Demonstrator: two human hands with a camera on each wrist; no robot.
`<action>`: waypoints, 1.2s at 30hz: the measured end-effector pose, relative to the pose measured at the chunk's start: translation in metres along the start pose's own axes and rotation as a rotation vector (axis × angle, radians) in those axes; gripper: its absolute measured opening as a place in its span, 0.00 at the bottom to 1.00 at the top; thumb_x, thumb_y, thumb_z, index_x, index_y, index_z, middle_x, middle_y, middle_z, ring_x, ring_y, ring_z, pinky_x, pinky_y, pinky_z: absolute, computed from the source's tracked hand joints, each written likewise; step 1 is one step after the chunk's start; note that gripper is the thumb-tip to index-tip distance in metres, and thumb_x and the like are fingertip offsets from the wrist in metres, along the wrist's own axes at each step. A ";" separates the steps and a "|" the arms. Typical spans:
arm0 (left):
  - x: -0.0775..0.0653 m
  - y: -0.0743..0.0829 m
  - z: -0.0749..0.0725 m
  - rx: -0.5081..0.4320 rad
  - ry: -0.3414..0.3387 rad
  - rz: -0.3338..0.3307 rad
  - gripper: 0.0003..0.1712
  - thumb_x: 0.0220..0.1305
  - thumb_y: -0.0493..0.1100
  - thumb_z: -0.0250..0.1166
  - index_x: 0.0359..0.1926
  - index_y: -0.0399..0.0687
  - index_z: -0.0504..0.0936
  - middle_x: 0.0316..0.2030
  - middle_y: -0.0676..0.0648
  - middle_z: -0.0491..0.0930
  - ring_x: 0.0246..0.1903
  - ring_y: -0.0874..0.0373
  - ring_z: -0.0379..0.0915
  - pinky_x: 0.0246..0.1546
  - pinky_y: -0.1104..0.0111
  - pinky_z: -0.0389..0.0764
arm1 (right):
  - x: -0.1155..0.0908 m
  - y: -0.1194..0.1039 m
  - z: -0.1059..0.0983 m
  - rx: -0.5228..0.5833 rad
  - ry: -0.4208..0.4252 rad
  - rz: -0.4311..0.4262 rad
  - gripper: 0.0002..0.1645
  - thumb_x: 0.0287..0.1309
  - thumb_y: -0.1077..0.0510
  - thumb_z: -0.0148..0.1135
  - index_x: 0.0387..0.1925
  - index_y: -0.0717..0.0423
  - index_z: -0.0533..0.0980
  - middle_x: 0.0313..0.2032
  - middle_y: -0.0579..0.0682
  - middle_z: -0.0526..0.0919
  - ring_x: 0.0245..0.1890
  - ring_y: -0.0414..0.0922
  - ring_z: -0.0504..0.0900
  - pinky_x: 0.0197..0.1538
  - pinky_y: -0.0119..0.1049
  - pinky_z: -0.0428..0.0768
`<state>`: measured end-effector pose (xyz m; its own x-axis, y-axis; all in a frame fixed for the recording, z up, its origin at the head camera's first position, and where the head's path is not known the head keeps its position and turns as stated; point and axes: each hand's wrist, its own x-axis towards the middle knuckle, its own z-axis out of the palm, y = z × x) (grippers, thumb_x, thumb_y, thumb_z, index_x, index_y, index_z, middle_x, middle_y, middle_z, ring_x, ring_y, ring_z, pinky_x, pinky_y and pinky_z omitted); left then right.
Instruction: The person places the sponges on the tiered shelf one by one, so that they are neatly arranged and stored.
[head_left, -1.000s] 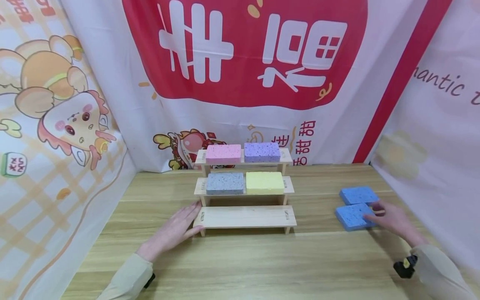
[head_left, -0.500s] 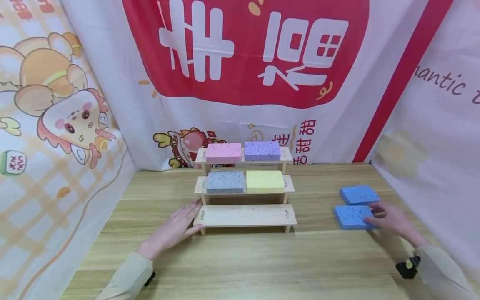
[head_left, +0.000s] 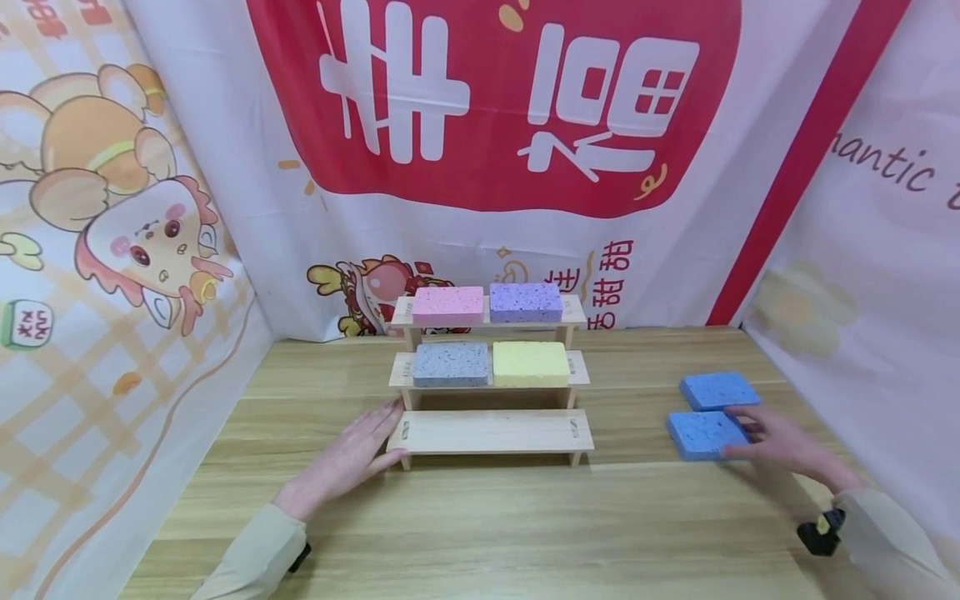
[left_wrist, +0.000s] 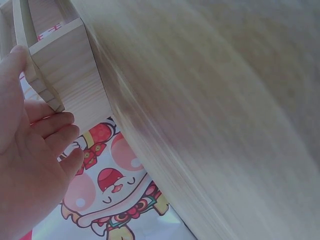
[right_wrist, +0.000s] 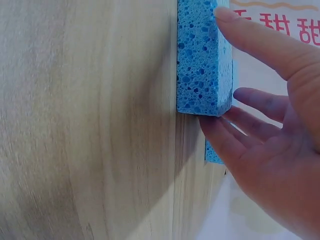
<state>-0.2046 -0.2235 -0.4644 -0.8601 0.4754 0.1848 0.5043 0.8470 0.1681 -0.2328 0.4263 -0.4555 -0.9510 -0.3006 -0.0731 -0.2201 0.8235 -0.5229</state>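
My left hand (head_left: 351, 454) lies against the left end of a three-step wooden rack (head_left: 487, 432), fingers along its side and thumb at the front corner of the lowest step. In the left wrist view the fingertips touch the rack's wooden end (left_wrist: 70, 70). My right hand (head_left: 783, 446) is at the right end of the nearer blue sponge (head_left: 701, 435), which lies flat on the table. In the right wrist view the thumb is at this sponge's (right_wrist: 197, 60) upper edge and the index fingertip by its end, the other fingers spread behind. A second blue sponge (head_left: 716, 390) lies just beyond.
On the rack's top step sit a pink sponge (head_left: 448, 306) and a purple sponge (head_left: 527, 302). The middle step carries a grey-blue sponge (head_left: 450, 364) and a yellow sponge (head_left: 531, 364). Printed cloth (head_left: 487, 200) hangs behind and beside the wooden table (head_left: 525, 533).
The nearer blue sponge has turned slightly, squaring up in front of the other one. My right hand's thumb and index finger have spread wider around its right end. The left hand has stayed put.
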 end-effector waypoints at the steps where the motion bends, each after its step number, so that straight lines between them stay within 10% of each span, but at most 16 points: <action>1: 0.000 0.000 0.000 0.002 -0.003 -0.002 0.45 0.70 0.62 0.56 0.73 0.33 0.58 0.74 0.35 0.57 0.73 0.40 0.58 0.75 0.47 0.60 | 0.000 0.001 0.000 -0.004 -0.005 0.006 0.47 0.54 0.49 0.73 0.65 0.75 0.64 0.61 0.84 0.66 0.54 0.76 0.75 0.51 0.66 0.81; 36: 0.001 0.001 -0.001 0.005 -0.002 0.003 0.44 0.69 0.60 0.58 0.73 0.32 0.60 0.73 0.34 0.58 0.72 0.39 0.59 0.74 0.47 0.61 | 0.003 -0.001 0.005 -0.015 0.005 -0.039 0.50 0.46 0.48 0.78 0.63 0.73 0.67 0.62 0.81 0.67 0.56 0.77 0.73 0.53 0.67 0.79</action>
<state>-0.2047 -0.2229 -0.4630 -0.8590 0.4783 0.1828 0.5062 0.8468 0.1631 -0.2347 0.4222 -0.4595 -0.9427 -0.3301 -0.0491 -0.2600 0.8186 -0.5122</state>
